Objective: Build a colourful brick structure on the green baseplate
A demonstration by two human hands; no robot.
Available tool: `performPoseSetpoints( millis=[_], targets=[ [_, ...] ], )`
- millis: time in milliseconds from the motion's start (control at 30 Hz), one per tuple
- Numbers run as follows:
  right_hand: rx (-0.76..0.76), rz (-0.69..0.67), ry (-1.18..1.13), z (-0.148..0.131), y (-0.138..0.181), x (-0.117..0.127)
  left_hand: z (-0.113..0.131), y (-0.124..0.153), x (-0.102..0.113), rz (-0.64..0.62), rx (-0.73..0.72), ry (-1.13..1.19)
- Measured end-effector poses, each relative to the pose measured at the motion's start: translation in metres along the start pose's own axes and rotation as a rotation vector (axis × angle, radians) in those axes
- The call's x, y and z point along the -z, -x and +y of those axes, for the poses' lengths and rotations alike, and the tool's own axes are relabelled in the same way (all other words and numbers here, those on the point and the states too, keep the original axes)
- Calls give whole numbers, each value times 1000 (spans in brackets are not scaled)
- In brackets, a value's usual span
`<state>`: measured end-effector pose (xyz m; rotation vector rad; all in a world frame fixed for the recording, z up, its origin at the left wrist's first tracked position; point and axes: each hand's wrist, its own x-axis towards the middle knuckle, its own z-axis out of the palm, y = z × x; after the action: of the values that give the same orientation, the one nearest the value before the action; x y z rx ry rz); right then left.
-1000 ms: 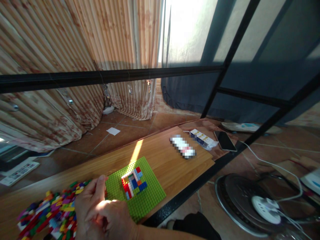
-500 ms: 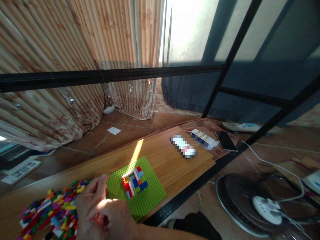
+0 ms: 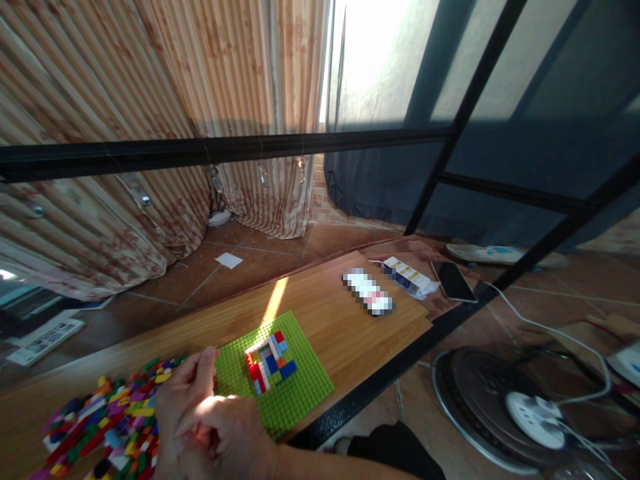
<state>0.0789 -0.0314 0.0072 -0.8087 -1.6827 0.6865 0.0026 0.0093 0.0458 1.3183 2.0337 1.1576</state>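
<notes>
My left hand [image 3: 181, 395] and my right hand [image 3: 231, 427] are close together and overlap at the left edge of a green studded baseplate [image 3: 305, 373]. Both have their fingers curled in. Whatever lies between the fingers is hidden or too small to name. On the baseplate stands a low structure of toy building bricks [image 3: 270, 362] in red, white, blue, orange and green, with an opening in its middle. Left of my hands spreads a pile of loose coloured bricks [image 3: 113, 427], partly covered by my left hand.
The wooden table [image 3: 320, 320] also carries a phone with a blurred screen [image 3: 367, 291], a white and blue box [image 3: 407, 277] and a dark phone [image 3: 453, 281]. At the right, a white power strip [image 3: 535, 419] lies on a round dark base. A black metal bar [image 3: 225, 148] crosses behind.
The view has shifted very slightly. My hands stay together in almost the same pose, and the bricks on the baseplate look the same.
</notes>
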Motion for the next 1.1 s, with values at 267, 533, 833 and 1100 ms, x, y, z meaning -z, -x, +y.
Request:
performPoseSetpoints(
  millis=[267,533,833,1100],
  targets=[
    [-63,-146,106,-6,-5,11,7,6,-1,30,-15,25],
    [-18,-198,138,-9,-6,16,5,4,3,15,1,9],
    [76,-356,257,-19,-2,25,-8,-6,18,21,-193,-96],
    [43,-493,263,-36,6,24,-16,-8,31,91,-265,-106]
  ],
)
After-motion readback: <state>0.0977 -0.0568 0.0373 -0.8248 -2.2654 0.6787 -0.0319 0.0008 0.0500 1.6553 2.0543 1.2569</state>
